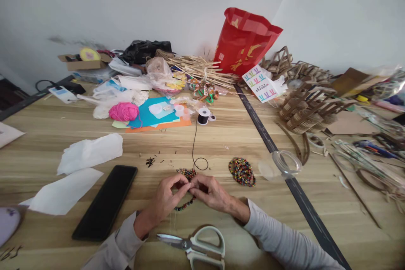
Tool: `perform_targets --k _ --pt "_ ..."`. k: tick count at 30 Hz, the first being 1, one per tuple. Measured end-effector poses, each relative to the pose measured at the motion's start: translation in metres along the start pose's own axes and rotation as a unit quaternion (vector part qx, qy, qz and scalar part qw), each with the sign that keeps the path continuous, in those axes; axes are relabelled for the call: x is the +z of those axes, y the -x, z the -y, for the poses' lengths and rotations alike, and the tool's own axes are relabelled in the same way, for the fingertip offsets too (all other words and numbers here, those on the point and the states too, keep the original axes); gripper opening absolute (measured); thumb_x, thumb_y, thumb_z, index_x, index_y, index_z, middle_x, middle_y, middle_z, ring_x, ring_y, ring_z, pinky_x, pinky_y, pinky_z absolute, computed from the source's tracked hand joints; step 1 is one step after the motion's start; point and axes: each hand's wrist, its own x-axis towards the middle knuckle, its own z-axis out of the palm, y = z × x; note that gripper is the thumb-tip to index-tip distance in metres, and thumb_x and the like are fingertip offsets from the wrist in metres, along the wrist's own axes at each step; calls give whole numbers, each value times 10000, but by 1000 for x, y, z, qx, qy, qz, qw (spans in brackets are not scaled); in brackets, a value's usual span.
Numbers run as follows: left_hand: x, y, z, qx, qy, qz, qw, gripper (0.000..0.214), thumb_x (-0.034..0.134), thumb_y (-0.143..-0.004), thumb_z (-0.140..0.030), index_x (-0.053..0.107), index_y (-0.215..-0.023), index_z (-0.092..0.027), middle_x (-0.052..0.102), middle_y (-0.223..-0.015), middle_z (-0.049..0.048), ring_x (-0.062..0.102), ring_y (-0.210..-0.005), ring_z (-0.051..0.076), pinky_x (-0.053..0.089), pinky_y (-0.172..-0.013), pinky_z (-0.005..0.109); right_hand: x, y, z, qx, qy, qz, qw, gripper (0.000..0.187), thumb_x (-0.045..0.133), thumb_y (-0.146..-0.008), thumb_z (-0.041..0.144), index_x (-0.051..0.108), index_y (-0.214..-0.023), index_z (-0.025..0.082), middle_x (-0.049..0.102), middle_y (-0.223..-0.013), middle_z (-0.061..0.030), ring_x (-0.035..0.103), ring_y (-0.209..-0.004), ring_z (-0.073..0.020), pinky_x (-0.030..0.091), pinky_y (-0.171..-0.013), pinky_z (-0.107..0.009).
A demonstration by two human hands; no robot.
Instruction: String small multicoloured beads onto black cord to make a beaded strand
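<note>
My left hand (165, 199) and my right hand (211, 192) meet fingertip to fingertip over the table, both closed in a pinch. A string of small multicoloured beads (185, 206) curves beneath the fingers, and its ends run up into them; the exact spot pinched is hidden. Thin clear thread hangs below my left hand. Just beyond the fingertips lies a cluster of loose beads (187, 173). To the right rests a pile of finished bead strands (241, 171). White-handled scissors (206, 242) lie partly spread nearer to me.
Left of my hands are a black phone (105, 202) and white paper sheets (90, 152). A spool of black cord (203, 116) trails its cord toward me. Pink yarn (124, 112), a red bag (245, 42) and small woven baskets (303, 109) stand behind. A clear tape roll (287, 163) sits right.
</note>
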Motion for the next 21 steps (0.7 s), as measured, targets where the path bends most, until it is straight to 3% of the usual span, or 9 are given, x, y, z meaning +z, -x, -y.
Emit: perform_targets --k 10,21 --pt "2 -1 4 -10 1 -1 1000 205 569 -804 -278 591 -634 -167 625 -608 4 579 -598 154 461 -597 241 1 -1 -6 -62 36 -60 996 149 608 -841 297 595 -814 152 517 -647 18 452 -572 -99 368 -538 -205" --pt "1 0 8 0 -2 1 1000 178 555 -813 -241 586 -655 -165 618 -627 4 565 -608 148 456 -604 240 -2 -4 -7 -111 94 -56 988 186 558 -894 304 596 -790 154 546 -699 -18 500 -652 -129 399 -594 -225"
